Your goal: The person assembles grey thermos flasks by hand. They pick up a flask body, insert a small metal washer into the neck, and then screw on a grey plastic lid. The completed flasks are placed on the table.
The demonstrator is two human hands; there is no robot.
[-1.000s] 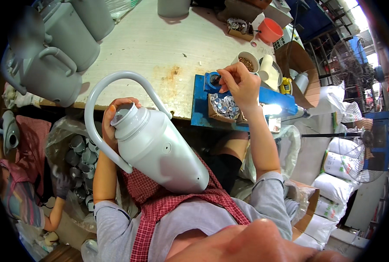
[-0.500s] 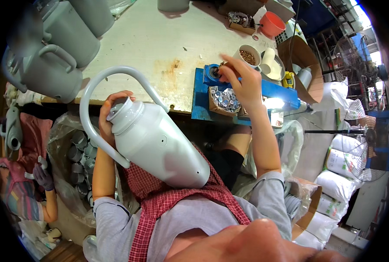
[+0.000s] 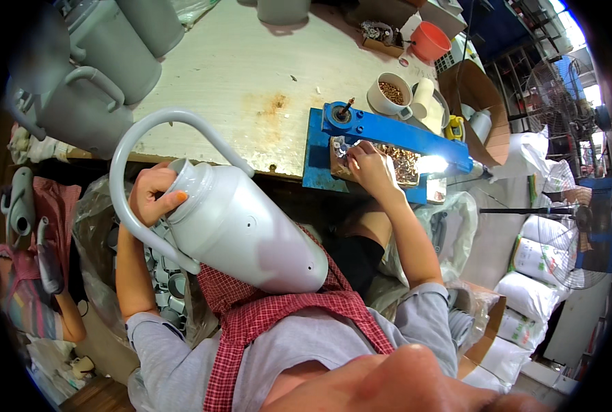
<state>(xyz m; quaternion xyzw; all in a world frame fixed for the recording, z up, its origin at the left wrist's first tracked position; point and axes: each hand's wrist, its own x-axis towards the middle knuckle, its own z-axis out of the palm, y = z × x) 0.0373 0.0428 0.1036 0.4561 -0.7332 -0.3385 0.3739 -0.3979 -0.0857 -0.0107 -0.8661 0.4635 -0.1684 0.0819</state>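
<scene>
A pale grey-green plastic jug [image 3: 251, 230] with a big loop handle [image 3: 135, 134] lies tilted across my lap, its neck toward the upper left. My left hand [image 3: 153, 195] is closed around the neck rim, thumb in front. Small holes show in the jug's side. Over a box of small metal parts, my right hand [image 3: 370, 165] has its fingers pinched together among silver washers [image 3: 340, 150]; what is between the fingertips is hidden. Above it sits a blue metal riveting tool [image 3: 395, 134], with a copper-coloured rivet [image 3: 348, 106] standing up at its left end.
Copper-coloured rivets [image 3: 405, 163] fill the tray's right part, and a white cup [image 3: 390, 95] holds more. Large grey jugs [image 3: 86, 113] stand at the table's left. Below, a plastic bag [image 3: 96, 226] holds grey parts. A co-worker's gloved hand [image 3: 50, 268] is at far left.
My right hand has moved from the tool's left end down into the parts box, leaving the standing rivet in view. My left hand and the jug's neck have shifted slightly left.
</scene>
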